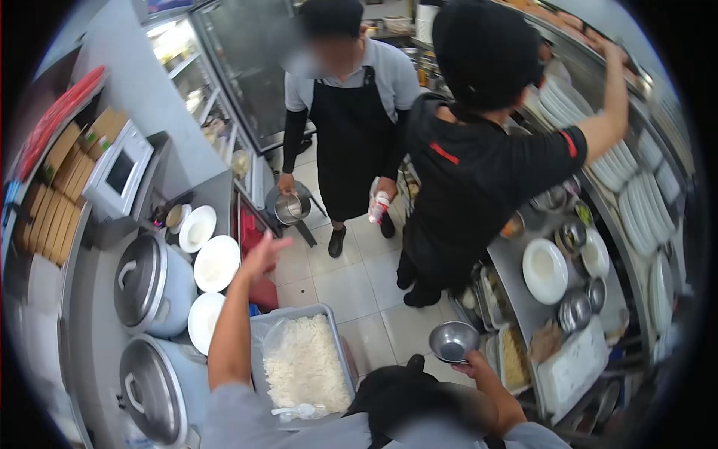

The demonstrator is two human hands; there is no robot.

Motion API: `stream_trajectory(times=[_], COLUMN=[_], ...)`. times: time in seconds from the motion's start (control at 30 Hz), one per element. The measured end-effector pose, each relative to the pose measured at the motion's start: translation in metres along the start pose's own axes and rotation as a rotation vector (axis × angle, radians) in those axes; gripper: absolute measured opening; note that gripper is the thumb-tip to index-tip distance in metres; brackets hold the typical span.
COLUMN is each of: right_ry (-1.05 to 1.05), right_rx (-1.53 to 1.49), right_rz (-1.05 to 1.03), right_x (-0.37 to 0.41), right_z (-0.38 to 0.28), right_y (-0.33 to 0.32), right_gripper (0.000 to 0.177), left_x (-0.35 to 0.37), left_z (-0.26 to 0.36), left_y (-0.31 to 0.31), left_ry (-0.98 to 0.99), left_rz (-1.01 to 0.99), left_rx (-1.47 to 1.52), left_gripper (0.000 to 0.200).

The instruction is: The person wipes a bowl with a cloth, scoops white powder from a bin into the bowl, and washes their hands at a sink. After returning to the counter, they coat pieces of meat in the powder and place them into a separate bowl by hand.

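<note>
My left hand [263, 253] is stretched out with its fingers apart, holding nothing. It hovers near the white plates [217, 263] and a red container [263, 294]. A round metal bowl [454, 340] is gripped at its rim by my right hand [473, 364], and its inside looks bare. Between my arms sits a grey plastic tub [345, 352] lined with clear plastic and filled with cooked white rice [303, 367]. A pale scoop or spoon [299, 411] lies at the rice's near edge.
Two large lidded rice cookers [142, 280] stand at left, below a microwave [120, 168]. A person in a black apron [348, 142] faces me, holding a metal pot [290, 207] and a red-and-white item. Another person in black [479, 179] reaches toward stacked plates [568, 101] at right.
</note>
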State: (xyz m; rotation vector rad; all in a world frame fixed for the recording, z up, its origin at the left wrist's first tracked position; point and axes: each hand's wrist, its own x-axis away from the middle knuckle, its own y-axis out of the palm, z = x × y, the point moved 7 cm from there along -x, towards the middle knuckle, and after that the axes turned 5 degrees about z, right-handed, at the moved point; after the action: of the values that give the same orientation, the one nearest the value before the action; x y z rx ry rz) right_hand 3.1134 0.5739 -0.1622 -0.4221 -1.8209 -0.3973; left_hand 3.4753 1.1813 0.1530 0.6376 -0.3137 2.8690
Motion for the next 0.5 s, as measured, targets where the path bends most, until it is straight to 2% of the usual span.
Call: stream_trajectory(times=[0.03,0.1,0.13,0.17,0.23,0.27,0.3,0.33,0.37,0.4,0.43,0.5], right_ry=[0.007,0.000,-0.042,-0.087,-0.087,-0.052,-0.029,-0.026,-0.017,-0.013,-0.011,0.008], right_rx=[-0.040,-0.202,-0.262,-0.318,-0.383,-0.429,-0.473,-0.533,-0.493,-0.445,-0.481,-0.581], right_rz=[0.016,0.147,0.145,0.155,0.296,0.298,0.287,0.313,0.370,0.421,0.444,0.608], right_x=[0.013,0.042,0.054,0.060,0.085,0.087,0.085,0.102,0.131,0.148,0.160,0.191], right_z=[0.014,0.059,0.081,0.102,0.150,0.178,0.209,0.230,0.243,0.256,0.280,0.329], right_y=[-0.013,-0.052,-0.064,-0.076,-0.097,-0.109,-0.119,-0.124,-0.128,-0.130,-0.135,-0.160], right_gripper=[0.039,0.040,0.040,0.040,0.048,0.048,0.049,0.049,0.049,0.048,0.048,0.048], left_x=[-0.033,-0.084,-0.100,-0.119,-0.111,-0.065,-0.006,0.085,0.171,0.258,0.276,0.294], left_z=[0.006,-0.012,-0.029,-0.061,-0.137,-0.158,-0.193,-0.194,-0.225,-0.183,-0.180,-0.169], left_y=[-0.009,-0.025,-0.003,0.045,0.187,0.289,0.390,0.480,0.552,0.582,0.589,0.601], left_ry=[-0.040,-0.170,-0.234,-0.268,-0.448,-0.540,-0.381,-0.605,-0.880,-0.818,-0.830,-0.687], left_rz=[-0.032,0.025,0.027,-0.047,-0.443,-0.725,-1.223,-1.313,-1.594,-1.871,-1.907,-2.063], left_rx=[0.064,0.192,0.300,0.285,0.091,0.172,0.400,0.204,0.142,-0.011,-0.035,-0.125], left_gripper=[0.081,0.076,0.074,0.074,0.072,0.066,0.061,0.059,0.059,0.059,0.059,0.058])
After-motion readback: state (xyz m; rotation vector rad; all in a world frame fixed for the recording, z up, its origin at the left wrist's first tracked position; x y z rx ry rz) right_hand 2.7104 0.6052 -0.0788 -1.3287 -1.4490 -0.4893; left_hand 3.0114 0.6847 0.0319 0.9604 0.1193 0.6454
